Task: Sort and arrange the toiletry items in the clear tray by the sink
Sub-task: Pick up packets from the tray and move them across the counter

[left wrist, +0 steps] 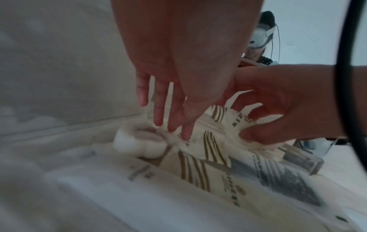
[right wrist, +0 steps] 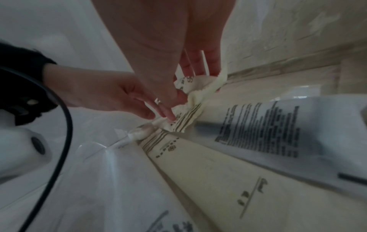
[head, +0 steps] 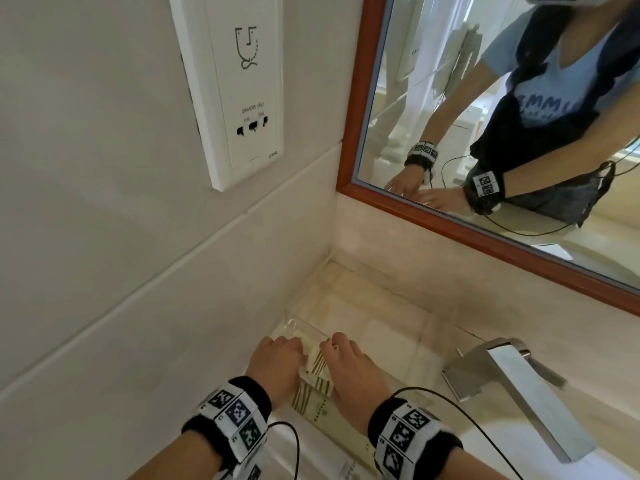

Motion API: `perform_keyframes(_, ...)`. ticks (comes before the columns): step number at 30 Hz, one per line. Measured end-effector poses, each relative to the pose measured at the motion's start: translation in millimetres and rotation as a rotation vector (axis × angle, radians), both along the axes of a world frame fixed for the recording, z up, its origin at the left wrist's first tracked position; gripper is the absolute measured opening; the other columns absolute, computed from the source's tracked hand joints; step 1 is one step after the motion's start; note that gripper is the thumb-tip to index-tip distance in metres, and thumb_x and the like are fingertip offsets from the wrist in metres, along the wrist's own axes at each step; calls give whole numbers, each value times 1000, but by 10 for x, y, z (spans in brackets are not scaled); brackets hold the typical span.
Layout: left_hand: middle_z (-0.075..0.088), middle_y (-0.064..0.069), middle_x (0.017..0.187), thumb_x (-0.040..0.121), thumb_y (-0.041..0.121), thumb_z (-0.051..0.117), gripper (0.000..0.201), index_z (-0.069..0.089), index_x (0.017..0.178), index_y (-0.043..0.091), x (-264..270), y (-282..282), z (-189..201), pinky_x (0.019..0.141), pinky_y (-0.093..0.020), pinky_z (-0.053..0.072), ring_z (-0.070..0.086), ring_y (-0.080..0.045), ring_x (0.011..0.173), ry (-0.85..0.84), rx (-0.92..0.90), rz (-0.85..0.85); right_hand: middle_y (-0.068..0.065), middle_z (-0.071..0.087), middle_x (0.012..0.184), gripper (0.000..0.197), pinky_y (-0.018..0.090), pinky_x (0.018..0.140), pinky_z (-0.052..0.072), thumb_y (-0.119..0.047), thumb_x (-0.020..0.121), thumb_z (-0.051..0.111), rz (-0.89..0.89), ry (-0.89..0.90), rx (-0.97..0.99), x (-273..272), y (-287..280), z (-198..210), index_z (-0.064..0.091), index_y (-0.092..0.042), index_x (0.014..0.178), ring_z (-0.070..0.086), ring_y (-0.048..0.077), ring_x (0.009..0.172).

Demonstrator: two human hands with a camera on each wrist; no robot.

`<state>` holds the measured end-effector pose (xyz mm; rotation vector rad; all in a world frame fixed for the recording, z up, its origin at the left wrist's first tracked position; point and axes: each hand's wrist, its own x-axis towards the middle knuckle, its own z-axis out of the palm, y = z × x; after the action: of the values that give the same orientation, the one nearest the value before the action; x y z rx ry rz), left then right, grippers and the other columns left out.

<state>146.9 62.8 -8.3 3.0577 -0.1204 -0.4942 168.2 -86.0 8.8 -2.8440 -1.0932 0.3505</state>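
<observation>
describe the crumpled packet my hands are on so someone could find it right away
Left of the faucet, a clear tray sits in the counter corner. Among its flat cream packets, the crumpled packet lies between both hands, the only creased one, with brown stripes.

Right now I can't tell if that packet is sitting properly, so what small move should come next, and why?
Probably flatten it. The right hand pinches the crumpled striped packet, which humps above the flat packets in the clear tray, while the left hand's fingers rest on it.

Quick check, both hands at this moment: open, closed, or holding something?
Left hand: open, straight fingertips touching the cream striped packets.
Right hand: fingers curled round a crumpled cream packet.
</observation>
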Motion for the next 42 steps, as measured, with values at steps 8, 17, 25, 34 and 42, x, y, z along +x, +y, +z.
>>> perform_keyframes(8,48,1,135,88,5,46,49,46,135,20,-140,62,75,95,-26,45,55,-17,118,-215,-317,353,13,54,110,59,34,69,53,3,59,71,63,-46,45,-34,263,-62,47,-9,111,59,29,96)
perform_keyframes(17,75,11,83,25,1,87,59,77,78,26,-351,126,-69,52,-10,54,71,-3,65,-289,-348,123,3,62,65,49,26,40,49,-25,17,90,13,-62,-106,8,275,-173,67,-15,59,62,18,55)
perform_keyframes(25,74,17,79,21,13,84,53,76,71,31,-272,36,-174,47,-7,46,62,1,48,-177,-243,-22,16,42,130,35,41,82,48,-4,90,51,24,64,-181,-52,183,-112,49,-3,124,42,32,120)
perform_keyframes(34,72,11,112,52,13,82,56,72,105,24,-288,25,-49,63,-10,53,72,-4,74,-164,-271,79,16,42,130,41,41,88,49,6,88,46,-3,73,-113,-15,317,-122,47,-2,128,40,31,121)
perform_keyframes(42,56,4,138,92,11,40,45,54,132,24,-176,11,51,98,-29,45,58,-20,119,-102,-241,165,15,48,128,35,39,88,48,-3,92,49,-15,67,-172,24,296,41,51,-5,127,49,31,118)
